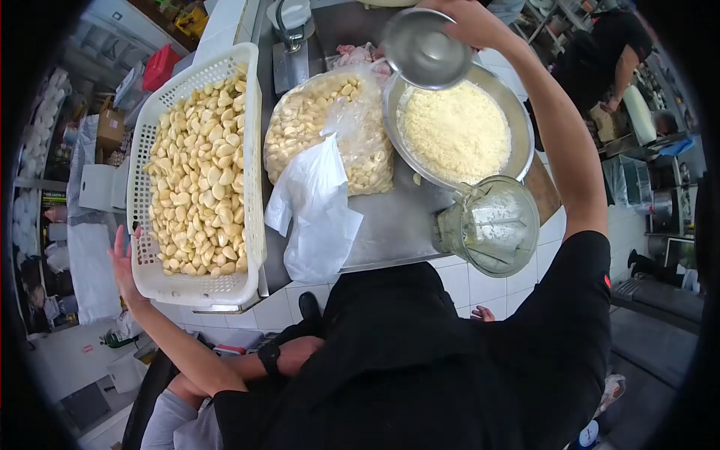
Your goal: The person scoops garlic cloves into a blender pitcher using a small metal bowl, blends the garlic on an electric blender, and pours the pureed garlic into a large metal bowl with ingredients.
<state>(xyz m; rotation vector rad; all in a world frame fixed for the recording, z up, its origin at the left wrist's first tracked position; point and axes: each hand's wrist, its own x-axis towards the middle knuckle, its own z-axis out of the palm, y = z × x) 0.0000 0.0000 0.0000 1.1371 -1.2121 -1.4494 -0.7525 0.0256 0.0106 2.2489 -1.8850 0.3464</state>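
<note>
My left hand (126,271), fingers spread, is at the near left side of a white perforated crate (256,187) full of peeled garlic cloves (196,176). My right hand (471,22) grips the rim of a small steel bowl (427,49), tilted over the far edge of a large steel bowl (521,124). Finely chopped pale yellow food (454,129) fills the large bowl. A clear bag of cloves (296,124) lies between crate and bowl, with a white plastic bag (319,214) against it. A blender jar (501,229) with residue inside stands at the near right, its mouth facing up.
The steel counter (386,225) ends close to my body. A faucet (289,37) rises at the far side. Another person's forearm with a black watch (268,358) is at the lower left. A person in black (611,52) is at the upper right, beside shelves.
</note>
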